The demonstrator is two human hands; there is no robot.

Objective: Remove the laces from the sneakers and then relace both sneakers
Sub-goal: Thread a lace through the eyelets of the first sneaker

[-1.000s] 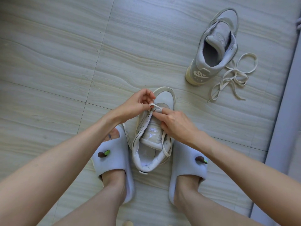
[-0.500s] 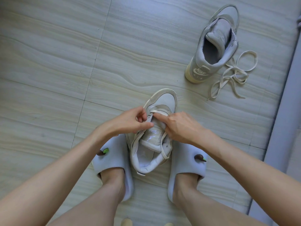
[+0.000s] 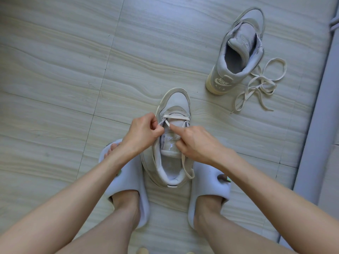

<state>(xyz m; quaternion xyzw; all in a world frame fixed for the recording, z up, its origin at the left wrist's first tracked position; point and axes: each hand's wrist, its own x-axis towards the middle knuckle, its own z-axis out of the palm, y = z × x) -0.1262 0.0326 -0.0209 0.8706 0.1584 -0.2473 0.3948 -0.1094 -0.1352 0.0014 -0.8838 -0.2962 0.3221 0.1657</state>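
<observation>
A pale grey sneaker (image 3: 176, 101) stands on the floor between my feet, toe pointing away. A cream lace (image 3: 176, 116) crosses its lowest eyelets. My left hand (image 3: 141, 133) pinches one lace strand at the shoe's left side. My right hand (image 3: 196, 143) grips the other strand over the tongue, forefinger pointing at the eyelets; the lace's free end (image 3: 186, 169) trails down by the heel. The second sneaker (image 3: 238, 52) stands unlaced at the upper right, with its loose lace (image 3: 260, 85) tangled on the floor beside it.
My feet in white slides (image 3: 128, 180) (image 3: 211, 187) flank the near sneaker. The floor is pale wood-grain tile (image 3: 73, 70). A grey ledge or wall edge (image 3: 319, 116) runs down the right side.
The sneaker has settled lower between my feet. Both hands have shifted toward me along the shoe, and the lace now lies flat across the lowest eyelets with the strands pulled out.
</observation>
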